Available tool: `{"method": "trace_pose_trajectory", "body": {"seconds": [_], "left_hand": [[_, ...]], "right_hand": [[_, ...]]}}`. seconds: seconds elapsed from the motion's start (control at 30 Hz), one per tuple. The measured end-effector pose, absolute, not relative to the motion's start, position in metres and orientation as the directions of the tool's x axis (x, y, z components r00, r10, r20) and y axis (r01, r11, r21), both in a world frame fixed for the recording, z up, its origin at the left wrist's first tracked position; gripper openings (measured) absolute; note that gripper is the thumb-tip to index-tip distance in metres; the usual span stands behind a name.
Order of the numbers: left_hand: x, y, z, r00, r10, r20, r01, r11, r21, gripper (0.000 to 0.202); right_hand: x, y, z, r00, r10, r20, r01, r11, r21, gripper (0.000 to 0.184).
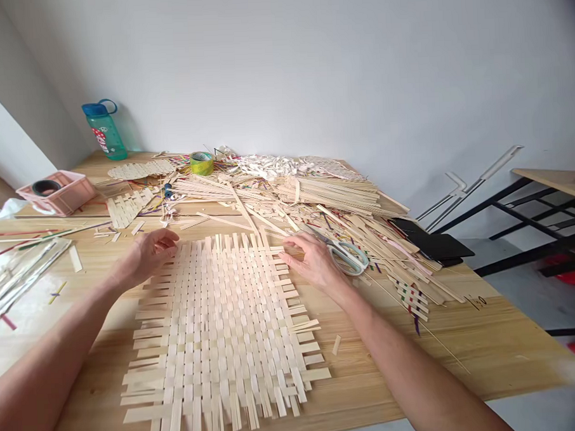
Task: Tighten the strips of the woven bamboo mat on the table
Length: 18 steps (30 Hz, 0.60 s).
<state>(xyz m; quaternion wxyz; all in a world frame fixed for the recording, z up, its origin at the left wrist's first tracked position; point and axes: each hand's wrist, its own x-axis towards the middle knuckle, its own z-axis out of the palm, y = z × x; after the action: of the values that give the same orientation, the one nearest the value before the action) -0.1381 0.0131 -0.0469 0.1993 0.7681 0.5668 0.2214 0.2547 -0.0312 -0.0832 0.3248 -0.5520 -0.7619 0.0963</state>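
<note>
A woven mat of pale flat strips (pixel 223 320) lies on the wooden table (pixel 488 340) in front of me. My left hand (pixel 149 253) rests on the mat's far left corner, fingers curled loosely and pressing on the strips. My right hand (pixel 313 259) rests on the far right corner, fingers bent down onto the strip ends. Neither hand lifts anything clear of the mat.
Scissors (pixel 349 254) lie just right of my right hand. A large heap of loose strips (pixel 315 195) covers the far side. A tape roll (pixel 202 162), a teal bottle (pixel 105 129), a pink tray (pixel 60 190) and smaller woven pieces (pixel 129 206) stand behind. A black pad (pixel 431 241) lies at the right edge.
</note>
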Motion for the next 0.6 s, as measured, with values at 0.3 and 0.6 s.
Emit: {"method": "trace_pose_trajectory", "body": {"seconds": [0.3, 0.6], "left_hand": [[-0.09, -0.015, -0.063, 0.416, 0.874, 0.25, 0.829, -0.478, 0.29, 0.019], [-0.076, -0.021, -0.076, 0.386, 0.88, 0.278, 0.898, -0.427, 0.103, 0.021]], "right_hand": [[0.193, -0.043, -0.061, -0.307, 0.861, 0.406, 0.762, 0.478, -0.437, 0.02], [0.165, -0.024, -0.084, -0.413, 0.809, 0.419, 0.795, 0.545, -0.267, 0.01]]}}
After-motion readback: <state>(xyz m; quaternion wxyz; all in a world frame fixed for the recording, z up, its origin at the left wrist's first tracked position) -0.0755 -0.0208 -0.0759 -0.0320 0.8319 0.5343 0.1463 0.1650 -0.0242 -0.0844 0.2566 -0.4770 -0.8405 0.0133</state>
